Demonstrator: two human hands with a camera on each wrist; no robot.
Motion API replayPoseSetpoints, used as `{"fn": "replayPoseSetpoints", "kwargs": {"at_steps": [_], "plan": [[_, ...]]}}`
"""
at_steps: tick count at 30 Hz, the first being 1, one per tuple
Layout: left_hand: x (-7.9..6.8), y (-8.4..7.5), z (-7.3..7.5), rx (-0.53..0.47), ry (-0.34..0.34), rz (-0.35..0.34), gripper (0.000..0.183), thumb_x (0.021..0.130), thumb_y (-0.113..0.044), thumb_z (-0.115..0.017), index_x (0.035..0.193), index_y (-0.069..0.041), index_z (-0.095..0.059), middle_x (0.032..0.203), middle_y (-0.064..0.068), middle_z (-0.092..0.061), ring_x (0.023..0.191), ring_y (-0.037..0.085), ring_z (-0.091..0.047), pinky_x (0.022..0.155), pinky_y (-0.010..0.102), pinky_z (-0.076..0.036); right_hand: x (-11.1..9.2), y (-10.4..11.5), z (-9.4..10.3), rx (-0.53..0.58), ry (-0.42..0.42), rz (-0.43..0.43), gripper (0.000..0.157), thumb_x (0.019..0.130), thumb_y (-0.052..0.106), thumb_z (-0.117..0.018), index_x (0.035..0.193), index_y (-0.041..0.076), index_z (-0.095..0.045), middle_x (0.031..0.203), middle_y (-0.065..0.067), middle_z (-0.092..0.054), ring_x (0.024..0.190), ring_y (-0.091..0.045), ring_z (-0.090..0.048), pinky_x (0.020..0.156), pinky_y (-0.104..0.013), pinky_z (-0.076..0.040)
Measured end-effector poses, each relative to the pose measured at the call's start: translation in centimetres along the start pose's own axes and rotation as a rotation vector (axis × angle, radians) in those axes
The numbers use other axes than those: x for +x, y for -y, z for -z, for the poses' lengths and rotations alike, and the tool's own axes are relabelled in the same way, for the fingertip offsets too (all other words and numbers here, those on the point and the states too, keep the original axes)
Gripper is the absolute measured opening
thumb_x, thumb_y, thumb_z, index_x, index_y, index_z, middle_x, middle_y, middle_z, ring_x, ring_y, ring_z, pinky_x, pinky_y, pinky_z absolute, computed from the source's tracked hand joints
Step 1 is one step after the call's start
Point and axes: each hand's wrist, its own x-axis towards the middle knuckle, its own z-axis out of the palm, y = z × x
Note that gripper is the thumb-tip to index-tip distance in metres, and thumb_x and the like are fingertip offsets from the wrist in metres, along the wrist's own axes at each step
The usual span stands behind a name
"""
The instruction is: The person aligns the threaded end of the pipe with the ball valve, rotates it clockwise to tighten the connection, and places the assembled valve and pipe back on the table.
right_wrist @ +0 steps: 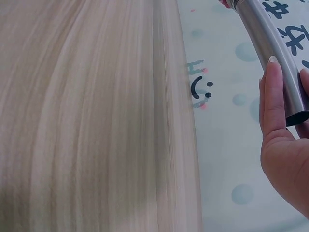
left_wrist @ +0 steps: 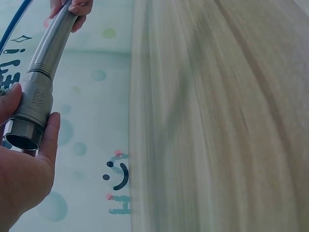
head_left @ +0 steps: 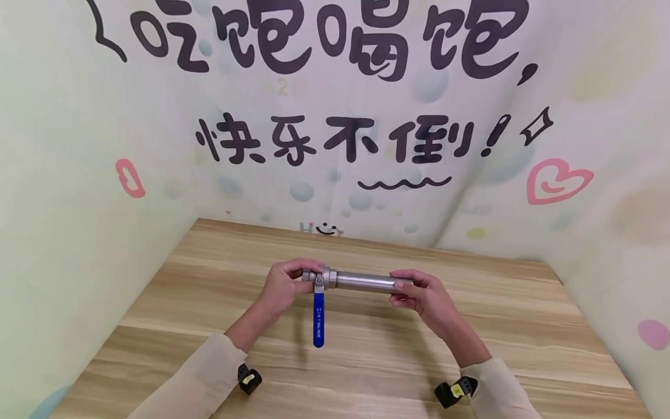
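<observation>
My left hand [head_left: 282, 285] grips a metal ball valve [left_wrist: 35, 104] by its body, thumb on one side and fingers on the other. The valve's blue lever handle [head_left: 319, 319] points toward me, across the line of the pipe. A straight steel pipe [head_left: 363, 281] runs from the valve's right end, its threads [left_wrist: 40, 68] showing where it enters. Around the pipe's far right end, my right hand [head_left: 426, 297] holds it between thumb and fingers. Valve and pipe lie roughly level above the table, casting shadows on it. Open ends face outward at both sides.
The wood-grain table [head_left: 220, 372] spreads beneath both hands. Behind it stands a pale printed wall [head_left: 335, 201] with large dark lettering, and light walls close in at both sides. A black wrist camera [head_left: 250, 381] sits at the left sleeve, another camera [head_left: 449, 394] at the right.
</observation>
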Motion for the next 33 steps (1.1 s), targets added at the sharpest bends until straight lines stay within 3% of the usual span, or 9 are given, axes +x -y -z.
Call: {"fn": "replayPoseSetpoints", "kwargs": {"at_steps": [6,13,22,33], "plan": [[-0.01,0.22,-0.05,0.015,-0.014,-0.011,0.027,0.070,0.014,-0.073,0.096,0.005,-0.072,0.113,0.017,-0.069,0.101,0.017,-0.064,0.079,0.027,-0.053,0.00,-0.09,-0.12,0.010,-0.004,0.001,0.038,0.094,0.013,-0.064,0.123,-0.009,-0.055,0.099,-0.010,-0.065,0.081,-0.019,-0.071,0.078,-0.032,-0.057],[-0.02,0.40,0.05,0.017,-0.012,-0.011,0.027,0.071,0.014,-0.073,0.096,0.005,-0.071,0.114,0.017,-0.069,0.102,0.017,-0.064,0.080,0.027,-0.053,0.13,-0.40,-0.12,0.008,-0.002,-0.012,0.046,0.093,0.011,-0.064,0.128,-0.015,-0.048,0.104,-0.011,-0.064,0.084,-0.020,-0.071,0.081,-0.033,-0.057],[0.15,0.58,0.25,0.024,-0.020,-0.032,0.026,0.070,0.015,-0.073,0.094,0.005,-0.072,0.111,0.016,-0.070,0.098,0.016,-0.064,0.080,0.028,-0.051,0.36,-0.40,-0.01,-0.008,0.005,-0.017,0.046,0.084,-0.006,-0.066,0.127,-0.013,-0.051,0.106,-0.014,-0.059,0.085,-0.021,-0.070,0.083,-0.035,-0.056],[0.08,0.29,0.23,0.027,-0.007,-0.029,0.025,0.071,0.012,-0.073,0.094,0.003,-0.073,0.112,0.013,-0.070,0.102,0.015,-0.063,0.081,0.028,-0.051,0.07,-0.10,-0.04,-0.011,-0.003,-0.015,0.050,0.087,-0.002,-0.065,0.131,-0.016,-0.045,0.106,-0.013,-0.058,0.084,-0.020,-0.070,0.082,-0.035,-0.056]]}}
